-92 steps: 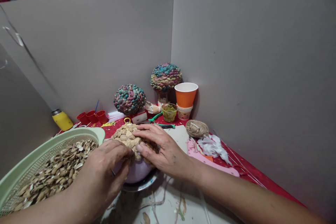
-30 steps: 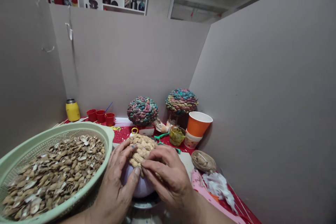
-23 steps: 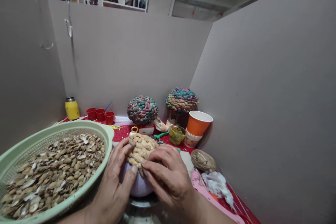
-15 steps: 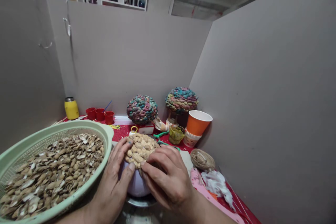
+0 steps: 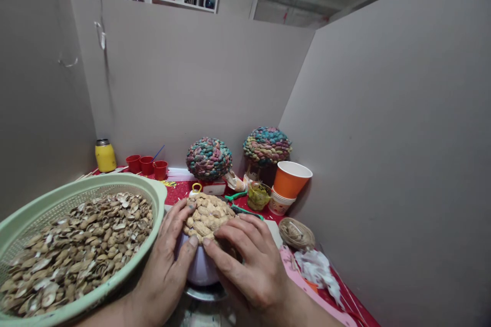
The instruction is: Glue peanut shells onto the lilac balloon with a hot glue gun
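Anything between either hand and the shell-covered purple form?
Nothing visible. The left hand and right hand both touch the shell-covered form directly. The green basket sits left of it, beside the left hand, not between.

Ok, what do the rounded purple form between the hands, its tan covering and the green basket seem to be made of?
Tan covering: apparently peanut shells, dry and matte, judging by their bumpy, pitted surfaces.
Purple form: smooth with a soft sheen, perhaps balloon rubber or plastic; the look leaves it open.
Green basket: probably moulded plastic, semi-matte, given its even colour and perforated wall.
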Demonstrator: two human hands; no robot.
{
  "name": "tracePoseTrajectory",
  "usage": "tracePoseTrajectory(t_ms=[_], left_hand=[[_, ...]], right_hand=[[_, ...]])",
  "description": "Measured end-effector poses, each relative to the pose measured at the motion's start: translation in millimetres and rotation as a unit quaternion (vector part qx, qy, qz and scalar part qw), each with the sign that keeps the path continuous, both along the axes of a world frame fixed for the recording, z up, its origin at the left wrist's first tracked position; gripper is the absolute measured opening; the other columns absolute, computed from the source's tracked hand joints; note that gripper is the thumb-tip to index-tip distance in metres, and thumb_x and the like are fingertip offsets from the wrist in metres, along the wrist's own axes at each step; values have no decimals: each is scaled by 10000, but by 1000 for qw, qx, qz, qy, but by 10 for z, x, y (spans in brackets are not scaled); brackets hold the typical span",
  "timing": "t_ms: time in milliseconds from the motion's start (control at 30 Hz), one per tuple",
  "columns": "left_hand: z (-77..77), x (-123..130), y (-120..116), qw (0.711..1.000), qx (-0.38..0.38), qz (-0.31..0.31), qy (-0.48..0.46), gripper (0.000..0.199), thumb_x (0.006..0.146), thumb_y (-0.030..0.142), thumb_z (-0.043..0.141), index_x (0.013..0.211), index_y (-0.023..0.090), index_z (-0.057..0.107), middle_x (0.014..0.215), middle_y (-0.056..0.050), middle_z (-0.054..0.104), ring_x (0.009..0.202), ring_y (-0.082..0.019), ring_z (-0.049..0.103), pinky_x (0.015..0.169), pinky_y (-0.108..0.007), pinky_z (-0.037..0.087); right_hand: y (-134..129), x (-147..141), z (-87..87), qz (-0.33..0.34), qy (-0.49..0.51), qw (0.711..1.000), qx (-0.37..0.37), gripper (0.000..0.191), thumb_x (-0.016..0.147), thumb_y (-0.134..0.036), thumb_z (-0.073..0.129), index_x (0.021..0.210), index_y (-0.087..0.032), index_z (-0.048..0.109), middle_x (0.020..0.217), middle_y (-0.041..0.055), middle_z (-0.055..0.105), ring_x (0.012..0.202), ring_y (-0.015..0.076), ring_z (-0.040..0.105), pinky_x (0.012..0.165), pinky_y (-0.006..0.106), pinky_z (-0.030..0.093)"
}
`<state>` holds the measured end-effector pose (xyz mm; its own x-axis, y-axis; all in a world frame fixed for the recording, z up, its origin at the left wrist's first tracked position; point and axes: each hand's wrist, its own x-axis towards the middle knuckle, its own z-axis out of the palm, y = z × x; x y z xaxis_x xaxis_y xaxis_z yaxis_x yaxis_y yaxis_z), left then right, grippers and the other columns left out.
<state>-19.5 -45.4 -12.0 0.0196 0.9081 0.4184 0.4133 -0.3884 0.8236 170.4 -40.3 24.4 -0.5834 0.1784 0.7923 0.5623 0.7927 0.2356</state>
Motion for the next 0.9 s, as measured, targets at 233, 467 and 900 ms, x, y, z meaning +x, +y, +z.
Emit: tracePoseTrajectory(t_ms=[233, 467, 900], left_hand=[[20, -13, -7, 1000, 10, -12, 12, 434, 951, 357, 422, 1374, 267, 451, 1530, -64, 368, 1434, -241, 257, 1177, -552, 160], [17, -28, -9, 1000, -8, -10, 4, 453, 960, 397, 401, 1392, 266, 431, 1535, -62, 364, 1437, -240, 248, 1183, -551, 127], [31, -34, -17, 1000, 2, -18, -11, 462, 958, 419, 411, 1394, 267, 435, 1534, -76, 359, 1441, -258, 239, 1178, -555, 138]], right_hand=[[-24, 0, 2, 0, -1, 1000, -10, 276, 875, -129, 468, 1078, -161, 652, 965, 98, 643, 978, 248, 562, 919, 472, 408], [-46, 9, -29, -5, 1, 1000, -2, 296, 853, -116, 495, 1105, -147, 648, 1003, 110, 648, 1001, 252, 559, 924, 479, 412], [-14, 116, -54, 47, 81, 993, -68, 387, 798, -52, 547, 1167, -160, 596, 1085, 119, 642, 1046, 256, 577, 904, 454, 458]])
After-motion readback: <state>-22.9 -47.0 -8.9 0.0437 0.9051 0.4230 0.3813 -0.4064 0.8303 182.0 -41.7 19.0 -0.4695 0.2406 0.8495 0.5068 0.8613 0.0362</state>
